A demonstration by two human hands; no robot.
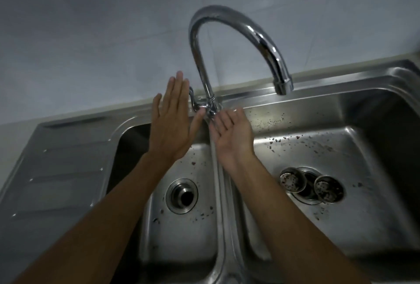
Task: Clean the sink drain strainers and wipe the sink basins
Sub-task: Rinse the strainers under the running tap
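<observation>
Both grips hold nothing, fingers stretched: my left grip (169, 122) is flat at the faucet handle (192, 98), my right grip (234, 133) palm up beside it. Two strainers (328, 189) lie at the drain of the right basin (363, 147).

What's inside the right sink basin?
A round steel drain strainer and a second strainer lie side by side over the drain ring, both flecked with dark debris; specks dot the steel basin floor. The drain hole beneath is mostly covered.
</observation>
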